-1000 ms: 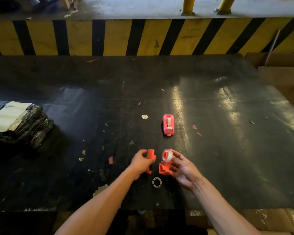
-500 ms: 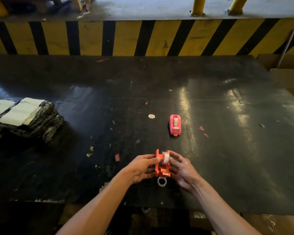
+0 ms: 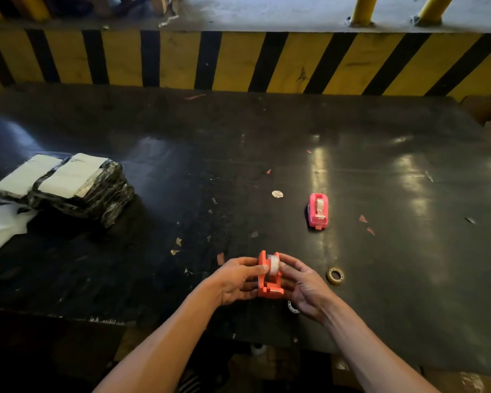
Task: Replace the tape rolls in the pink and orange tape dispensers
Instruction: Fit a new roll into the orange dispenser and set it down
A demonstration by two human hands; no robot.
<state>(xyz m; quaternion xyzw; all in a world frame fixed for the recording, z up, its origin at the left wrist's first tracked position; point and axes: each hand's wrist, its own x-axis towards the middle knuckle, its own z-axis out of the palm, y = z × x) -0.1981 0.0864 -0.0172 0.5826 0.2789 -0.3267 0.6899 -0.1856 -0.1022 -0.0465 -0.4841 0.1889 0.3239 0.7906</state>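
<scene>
A black table (image 3: 267,137) is carrying a pink dispenser (image 3: 318,210), a tape roll (image 3: 335,276), a wrapped bundle (image 3: 68,188) and paper scraps (image 3: 177,246).

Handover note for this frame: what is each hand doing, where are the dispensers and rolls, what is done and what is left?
Left hand and right hand both grip the orange dispenser above the table, a clear tape roll seated in it.
Pink dispenser stands farther back, tape loaded; old or new cannot be told.
A yellowish roll and a white ring lie by the right hand.
Left: finish the orange one, set it down, check pink.
</scene>
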